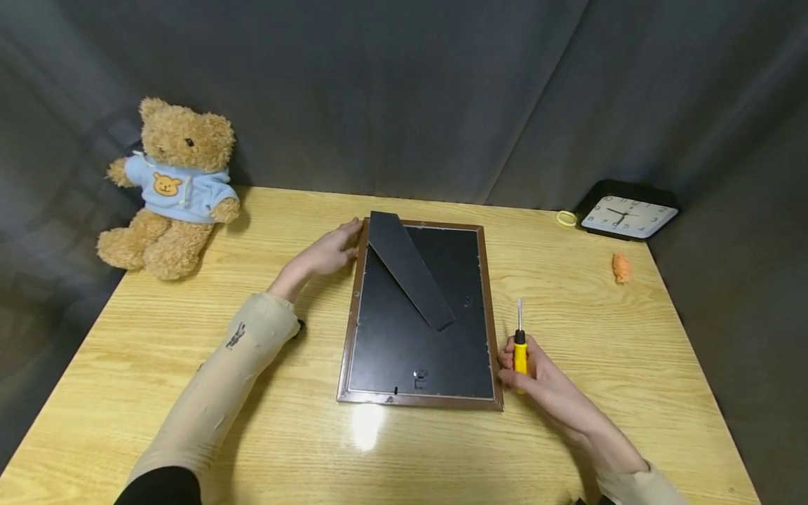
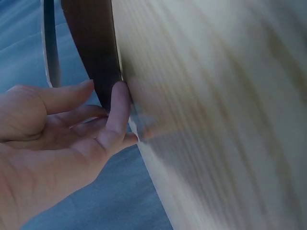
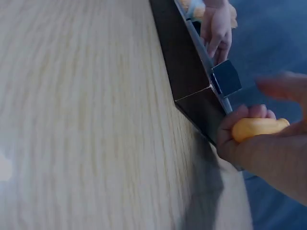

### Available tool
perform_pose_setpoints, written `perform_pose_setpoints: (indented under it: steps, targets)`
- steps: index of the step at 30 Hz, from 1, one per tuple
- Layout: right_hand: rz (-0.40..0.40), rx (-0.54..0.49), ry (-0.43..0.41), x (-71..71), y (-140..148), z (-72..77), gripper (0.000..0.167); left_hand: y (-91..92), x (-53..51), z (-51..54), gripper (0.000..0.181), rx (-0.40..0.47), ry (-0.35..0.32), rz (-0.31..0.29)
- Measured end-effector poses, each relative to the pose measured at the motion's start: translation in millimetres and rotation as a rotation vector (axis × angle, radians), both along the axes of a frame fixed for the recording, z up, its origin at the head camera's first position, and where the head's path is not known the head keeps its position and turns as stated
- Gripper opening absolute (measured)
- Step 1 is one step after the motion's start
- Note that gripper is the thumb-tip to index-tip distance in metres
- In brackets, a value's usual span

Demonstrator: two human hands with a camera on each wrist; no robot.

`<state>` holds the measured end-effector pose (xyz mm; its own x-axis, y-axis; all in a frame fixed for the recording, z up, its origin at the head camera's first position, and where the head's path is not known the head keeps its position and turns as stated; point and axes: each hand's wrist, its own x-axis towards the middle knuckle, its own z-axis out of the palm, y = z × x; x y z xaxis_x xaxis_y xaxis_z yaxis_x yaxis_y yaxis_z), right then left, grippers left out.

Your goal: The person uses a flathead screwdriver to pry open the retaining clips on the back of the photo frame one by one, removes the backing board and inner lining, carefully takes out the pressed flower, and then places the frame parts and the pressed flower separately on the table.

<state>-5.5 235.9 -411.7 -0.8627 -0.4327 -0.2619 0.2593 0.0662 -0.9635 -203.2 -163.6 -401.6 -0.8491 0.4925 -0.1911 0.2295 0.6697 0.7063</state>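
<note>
A picture frame (image 1: pixel 385 351) with a brown rim lies face down on the wooden table, its black backing up. Its black stand leg (image 1: pixel 410 273) runs slantwise across the backing. My left hand (image 1: pixel 331 249) touches the frame's upper left edge with extended fingers; in the left wrist view its fingertips (image 2: pixel 121 96) rest at the frame's corner, thumb apart. By the lower right edge, my right hand (image 1: pixel 536 372) holds a screwdriver (image 1: pixel 520 356), curled fingers round its yellow handle and the metal shaft pointing away from me. The right wrist view shows those fingers against the frame's side.
A teddy bear (image 1: pixel 179 189) in a blue hoodie sits at the back left. At the back right stand a black clock (image 1: pixel 628 210), a yellow ring (image 1: pixel 566 219) and a small orange object (image 1: pixel 621 268). Dark curtains (image 1: pixel 379 98) hang behind the table (image 1: pixel 303 449).
</note>
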Motion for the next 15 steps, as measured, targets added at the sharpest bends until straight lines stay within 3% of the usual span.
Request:
perform_pose_setpoints:
  steps: [2, 5, 11, 15]
  targets:
    - [0.03, 0.105, 0.014, 3.9, -2, 1.0, 0.046, 0.0, -1.9, -1.3, 0.062, 0.003, 0.004, -0.011]
    - [0.084, 0.174, 0.05, 7.7, -3, 1.6, 0.06, 0.2, -4.6, -3.1, 0.061, 0.017, -0.003, -0.022]
    - [0.137, 0.266, 0.127, 11.0, -4, 1.9, 0.069, 3.3, -10.9, -0.5, 0.063, 0.026, -0.034, -0.05]
    - [0.151, 0.271, 0.169, 11.9, -3, 0.3, 0.067, 4.9, -13.5, 2.8, 0.064, -0.026, -0.044, -0.092]
